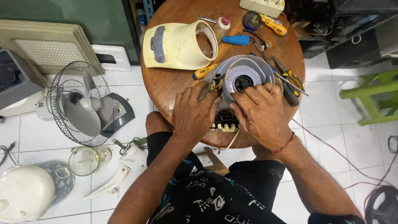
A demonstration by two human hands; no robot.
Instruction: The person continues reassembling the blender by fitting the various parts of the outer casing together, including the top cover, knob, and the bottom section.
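Observation:
A round grey blender motor base [242, 74], opened up, rests on the near part of a round wooden table [166, 83]. My left hand [195, 112] grips its left side, fingers at the wiring. On its right front edge lies my right hand [259, 112], fingers curled over the rim. A strip of white push buttons [224, 124] shows between my hands. The cream plastic housing [178, 43] lies on its side behind, to the left.
Screwdrivers [203, 71], pliers [290, 81], a small bottle [222, 27] and a blue tool [236, 40] are scattered on the table. A desk fan [81, 103], a glass jar [85, 159] and a rice cooker [33, 188] stand on the white tiled floor at left. A green stool [369, 95] is at right.

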